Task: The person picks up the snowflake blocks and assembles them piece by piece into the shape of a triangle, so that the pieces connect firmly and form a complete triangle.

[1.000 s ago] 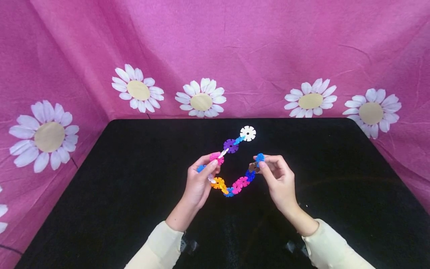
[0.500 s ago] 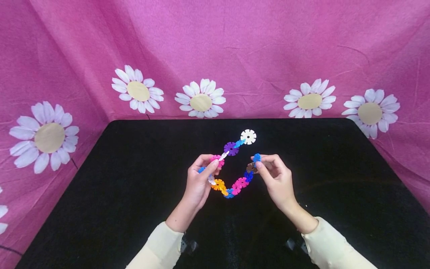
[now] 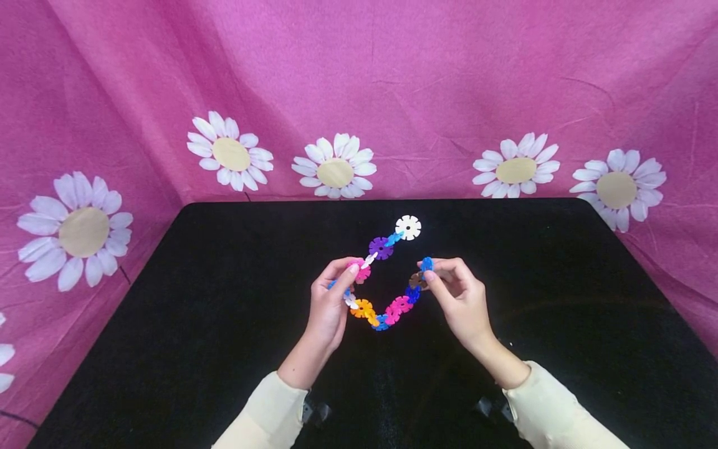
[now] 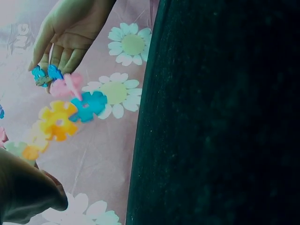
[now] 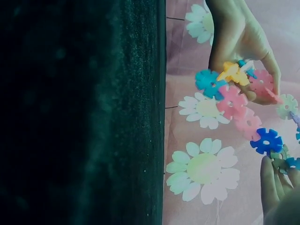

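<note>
A chain of notched plastic discs (image 3: 400,305), linked edge to edge, hangs in a curve between the two hands. My left hand (image 3: 330,305) pinches it near a pink disc (image 3: 363,272); past that grip, a purple disc (image 3: 381,248) and a white end disc (image 3: 407,227) stick out up and to the right. With thumb and fingers my right hand (image 3: 462,299) pinches the blue disc (image 3: 427,264) at the other end, beside a brown disc (image 3: 416,281). In the left wrist view, orange and blue discs (image 4: 88,107) sag between the hands. Fingers partly cover the gripped discs.
Both hands are above a black table (image 3: 224,349). Behind it hangs a pink cloth (image 3: 426,75) printed with white daisies (image 3: 335,173). A tiny white speck lies right of the right wrist.
Both hands keep their grips. The right hand has shifted slightly left, toward the left hand. The chain's white end has swung a little to the left and down.
</note>
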Available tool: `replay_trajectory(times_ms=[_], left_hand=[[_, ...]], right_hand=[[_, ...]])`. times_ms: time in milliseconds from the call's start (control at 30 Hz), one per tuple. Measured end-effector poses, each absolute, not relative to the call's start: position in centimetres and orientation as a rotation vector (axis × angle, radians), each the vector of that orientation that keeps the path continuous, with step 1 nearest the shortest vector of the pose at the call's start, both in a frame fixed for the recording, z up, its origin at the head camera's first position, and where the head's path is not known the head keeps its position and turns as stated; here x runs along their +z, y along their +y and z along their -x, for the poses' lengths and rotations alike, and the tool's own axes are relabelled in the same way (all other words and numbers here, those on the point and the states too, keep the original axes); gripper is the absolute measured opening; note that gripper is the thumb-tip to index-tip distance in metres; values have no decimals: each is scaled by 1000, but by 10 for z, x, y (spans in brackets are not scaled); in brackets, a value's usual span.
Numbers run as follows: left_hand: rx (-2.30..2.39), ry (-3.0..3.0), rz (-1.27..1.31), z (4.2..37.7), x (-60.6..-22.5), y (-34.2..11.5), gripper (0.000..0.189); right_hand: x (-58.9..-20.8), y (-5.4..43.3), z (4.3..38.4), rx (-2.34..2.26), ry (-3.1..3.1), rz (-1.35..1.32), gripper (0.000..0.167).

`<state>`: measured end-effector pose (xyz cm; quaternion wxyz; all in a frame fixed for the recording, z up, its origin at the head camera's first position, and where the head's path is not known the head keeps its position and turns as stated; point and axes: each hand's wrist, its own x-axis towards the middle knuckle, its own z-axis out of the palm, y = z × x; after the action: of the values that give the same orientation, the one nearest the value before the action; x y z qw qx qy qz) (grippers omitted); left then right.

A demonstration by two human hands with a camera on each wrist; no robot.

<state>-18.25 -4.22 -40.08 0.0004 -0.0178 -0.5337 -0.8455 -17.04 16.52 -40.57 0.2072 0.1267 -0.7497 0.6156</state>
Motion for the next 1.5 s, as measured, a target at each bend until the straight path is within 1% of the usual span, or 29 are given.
replay_trajectory(times_ms=[100,333,467,567,733,1033,1267,1400,1500], left_hand=[[-2637,-1707,26,182,-402,-42,9],[-2603,-1762,-4,183,-404,-41,16],[-2610,-1789,14,184,-406,-43,16],[-2607,-1835,77,183,-406,-46,15],[-2574,-1970,255,181,-405,-52,14],[-2490,-2297,434,181,-406,-63,27],[-2402,-2361,651,183,-406,-65,48],[-2443,-2356,687,183,-407,-64,49],[-2526,-2333,692,182,-406,-65,47]], right_hand=[[-406,166,171,1727,-2069,-361,16],[-406,169,173,1734,-2034,-362,16],[-404,171,175,1729,-2014,-380,15],[-402,173,177,1712,-1998,-420,15],[-400,174,178,1673,-1980,-494,17],[-400,173,179,1497,-1986,-565,22],[-401,169,180,1337,-2036,-667,27],[-402,168,181,1287,-2072,-690,27],[-403,168,182,1264,-2119,-685,24]])
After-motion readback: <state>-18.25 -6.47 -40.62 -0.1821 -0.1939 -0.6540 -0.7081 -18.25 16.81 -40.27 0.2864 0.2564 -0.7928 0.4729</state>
